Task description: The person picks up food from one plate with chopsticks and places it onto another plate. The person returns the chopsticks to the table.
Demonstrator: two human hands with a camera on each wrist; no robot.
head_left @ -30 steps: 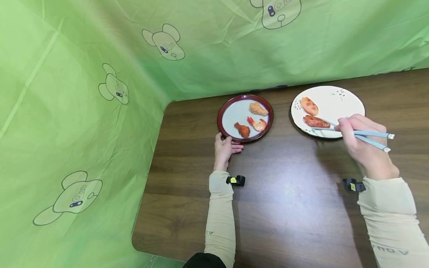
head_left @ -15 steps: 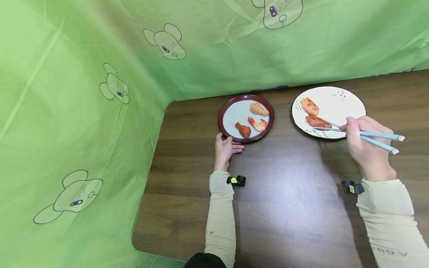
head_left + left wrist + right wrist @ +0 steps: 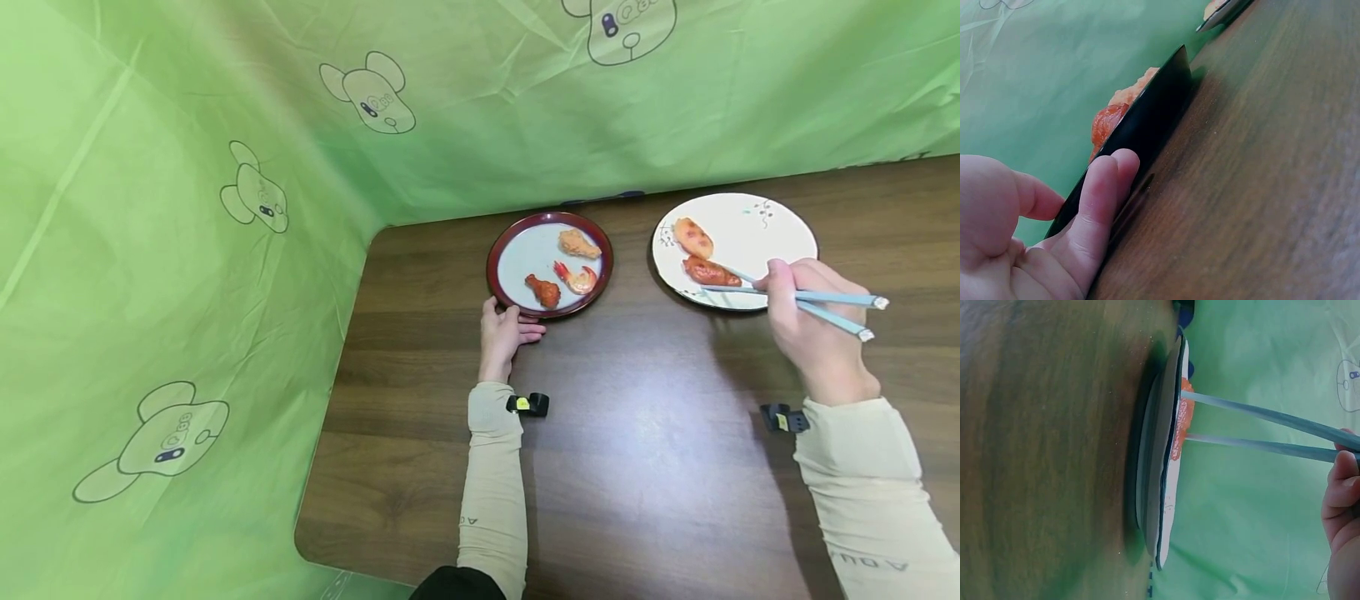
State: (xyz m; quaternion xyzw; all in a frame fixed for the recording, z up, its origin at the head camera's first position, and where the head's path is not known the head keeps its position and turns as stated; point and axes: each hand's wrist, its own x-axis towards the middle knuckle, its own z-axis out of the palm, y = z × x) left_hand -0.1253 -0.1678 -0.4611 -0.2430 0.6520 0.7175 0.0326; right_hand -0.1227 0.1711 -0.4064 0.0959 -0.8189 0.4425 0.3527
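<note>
My right hand (image 3: 816, 333) holds a pair of light blue chopsticks (image 3: 832, 297). Their tips rest at a reddish-brown glazed piece of food (image 3: 705, 271) on the front left of a white oval plate (image 3: 772, 242). Beside that piece lies a flat golden one (image 3: 693, 237) with browned spots. At the left, my left hand (image 3: 500, 337) holds the near edge of a red-rimmed plate (image 3: 492, 271), thumb at the rim and fingers against its dark underside (image 3: 1154, 119). On this plate lie a red-brown drumstick (image 3: 543, 291), a shrimp (image 3: 576, 277) and a pale fried drumstick (image 3: 578, 243).
Both plates stand at the back of a brown wooden table (image 3: 600, 467), near a green curtain (image 3: 480, 150) printed with cartoon heads. The table's rounded left edge lies against the curtain too. Each wrist wears a small black camera strap (image 3: 528, 405).
The right hand shifts slightly right, then a little back left, with the chopsticks. The glazed piece turns and slides slightly right on the white plate. My left hand stays in place.
</note>
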